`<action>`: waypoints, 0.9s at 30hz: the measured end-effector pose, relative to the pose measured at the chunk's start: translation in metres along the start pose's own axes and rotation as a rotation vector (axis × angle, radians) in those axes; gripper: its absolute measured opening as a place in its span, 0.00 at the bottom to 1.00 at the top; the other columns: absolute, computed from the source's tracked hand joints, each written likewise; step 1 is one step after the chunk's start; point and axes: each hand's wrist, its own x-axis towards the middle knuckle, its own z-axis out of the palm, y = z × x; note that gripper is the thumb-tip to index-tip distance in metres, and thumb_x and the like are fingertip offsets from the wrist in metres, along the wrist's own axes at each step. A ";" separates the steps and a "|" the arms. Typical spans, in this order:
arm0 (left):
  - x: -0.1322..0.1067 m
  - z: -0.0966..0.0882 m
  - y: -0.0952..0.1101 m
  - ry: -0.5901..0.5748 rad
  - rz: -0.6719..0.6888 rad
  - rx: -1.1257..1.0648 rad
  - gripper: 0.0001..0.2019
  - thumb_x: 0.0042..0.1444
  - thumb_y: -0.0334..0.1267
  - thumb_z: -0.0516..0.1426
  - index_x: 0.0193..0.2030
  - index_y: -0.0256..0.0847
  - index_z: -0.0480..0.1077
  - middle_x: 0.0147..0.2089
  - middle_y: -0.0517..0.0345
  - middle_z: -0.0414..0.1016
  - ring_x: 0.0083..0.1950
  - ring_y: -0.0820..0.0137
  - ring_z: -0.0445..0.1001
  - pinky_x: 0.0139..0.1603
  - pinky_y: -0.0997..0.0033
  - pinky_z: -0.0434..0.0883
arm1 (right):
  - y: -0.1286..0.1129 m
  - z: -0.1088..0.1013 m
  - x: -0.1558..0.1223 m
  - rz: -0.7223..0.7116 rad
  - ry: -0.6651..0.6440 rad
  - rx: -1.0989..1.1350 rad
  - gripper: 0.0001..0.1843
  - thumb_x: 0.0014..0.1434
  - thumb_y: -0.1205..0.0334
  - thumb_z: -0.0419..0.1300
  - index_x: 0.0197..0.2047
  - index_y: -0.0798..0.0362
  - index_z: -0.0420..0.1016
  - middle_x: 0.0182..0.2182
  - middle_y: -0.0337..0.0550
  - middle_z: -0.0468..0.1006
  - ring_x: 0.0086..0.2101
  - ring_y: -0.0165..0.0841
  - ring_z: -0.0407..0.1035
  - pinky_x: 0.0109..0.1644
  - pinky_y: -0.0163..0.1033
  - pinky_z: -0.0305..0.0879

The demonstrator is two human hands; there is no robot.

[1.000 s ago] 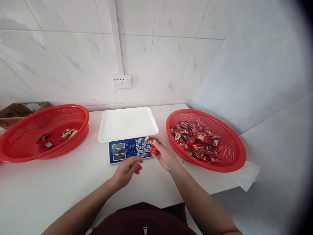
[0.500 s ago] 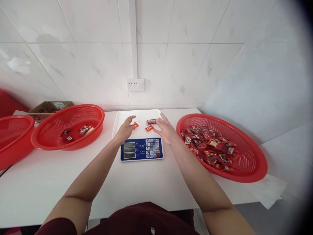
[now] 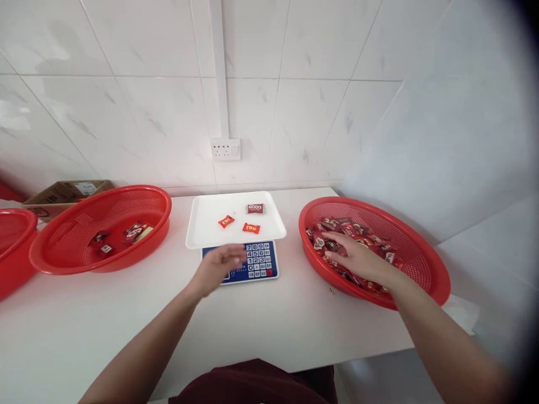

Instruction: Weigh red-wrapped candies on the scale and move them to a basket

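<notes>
My right hand [image 3: 357,258] is over the large red basket [image 3: 433,264] on the right, thumb and fingers apart, holding nothing I can see. Just under its fingertips lies a heap of red-wrapped candies [image 3: 343,225]. My left hand [image 3: 217,270] hovers above the blue keypad panel of the scale [image 3: 263,266], its fingers stretched out with nothing in them, covering the displays. On the scale's white tray [image 3: 204,216] lie two small bright red candies [image 3: 226,221] and one darker red candy [image 3: 255,209] behind them.
To the left stands another red basket [image 3: 162,224] with a few wrapped packets [image 3: 135,232] inside. Part of a further red basket [image 3: 14,247] shows at the left edge. A cardboard box [image 3: 63,193] sits behind them. The tiled wall carries a socket [image 3: 226,149].
My right hand has moved from the scale tray to the candies in the right basket. My left hand has drawn back from the tray to above the keypad. The view has shifted slightly.
</notes>
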 end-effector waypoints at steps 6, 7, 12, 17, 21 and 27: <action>-0.033 0.061 -0.058 -0.554 -0.278 0.071 0.16 0.52 0.46 0.58 0.42 0.36 0.70 0.24 0.63 0.69 0.21 0.77 0.68 0.22 0.77 0.67 | 0.040 -0.007 0.005 0.133 -0.235 -0.385 0.35 0.54 0.57 0.57 0.64 0.49 0.56 0.65 0.48 0.49 0.57 0.52 0.59 0.57 0.51 0.61; -0.035 0.066 -0.066 -0.601 -0.289 0.095 0.15 0.52 0.46 0.58 0.41 0.36 0.71 0.24 0.64 0.68 0.21 0.78 0.67 0.23 0.77 0.67 | 0.040 -0.007 0.009 0.148 -0.261 -0.410 0.36 0.53 0.58 0.57 0.65 0.48 0.55 0.66 0.48 0.47 0.57 0.53 0.59 0.56 0.51 0.62; -0.031 0.068 -0.079 -0.603 -0.302 0.008 0.20 0.48 0.48 0.61 0.43 0.37 0.69 0.28 0.63 0.67 0.25 0.76 0.69 0.28 0.72 0.70 | 0.021 0.002 0.032 0.072 -0.336 -0.429 0.42 0.51 0.60 0.59 0.67 0.50 0.49 0.67 0.49 0.41 0.61 0.51 0.52 0.60 0.50 0.57; -0.027 0.061 -0.077 -0.555 -0.281 -0.122 0.22 0.48 0.51 0.61 0.45 0.37 0.67 0.32 0.60 0.68 0.30 0.74 0.71 0.34 0.69 0.70 | 0.018 0.018 0.050 -0.031 -0.351 -0.409 0.43 0.45 0.65 0.62 0.65 0.49 0.56 0.67 0.48 0.45 0.60 0.50 0.53 0.59 0.47 0.59; -0.028 0.067 -0.076 -0.559 -0.266 -0.061 0.23 0.48 0.52 0.61 0.45 0.38 0.67 0.31 0.62 0.67 0.30 0.74 0.70 0.35 0.69 0.69 | 0.022 0.019 0.050 -0.062 -0.337 -0.421 0.38 0.46 0.64 0.61 0.62 0.50 0.61 0.64 0.49 0.54 0.59 0.49 0.56 0.59 0.46 0.59; -0.041 0.029 -0.035 -0.603 -0.076 0.000 0.17 0.54 0.51 0.58 0.35 0.36 0.68 0.30 0.57 0.71 0.31 0.72 0.70 0.36 0.69 0.69 | 0.019 0.015 0.039 -0.034 -0.351 -0.424 0.35 0.48 0.65 0.59 0.61 0.46 0.62 0.63 0.47 0.55 0.58 0.51 0.57 0.55 0.49 0.62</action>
